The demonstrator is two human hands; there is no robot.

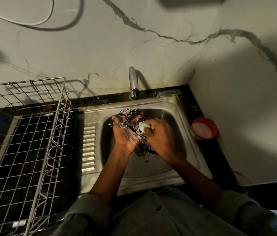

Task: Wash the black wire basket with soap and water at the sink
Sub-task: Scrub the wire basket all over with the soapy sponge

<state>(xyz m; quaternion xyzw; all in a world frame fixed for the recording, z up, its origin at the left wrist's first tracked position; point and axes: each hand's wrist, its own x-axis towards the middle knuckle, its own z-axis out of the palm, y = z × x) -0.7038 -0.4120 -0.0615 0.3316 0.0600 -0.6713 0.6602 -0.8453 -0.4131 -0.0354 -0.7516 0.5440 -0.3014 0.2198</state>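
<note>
One black wire basket (pixel 135 118) sits over the steel sink (pixel 176 109), cupped in the soapy left hand (pixel 125 133); the right hand (pixel 159 133) pinches one green scrubber (pixel 144 125) against its wires. One tap (pixel 133 82) stands beyond the fingertips, one red soap tub (pixel 204 128) to their right, one silver dish rack (pixel 32 133) to their left.

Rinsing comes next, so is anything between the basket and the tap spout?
Nothing visible. The black wire basket, held by the left hand, sits over the sink below the tap, with open air between.

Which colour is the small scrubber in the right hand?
Light green scrubber, seen in the head view.
</note>
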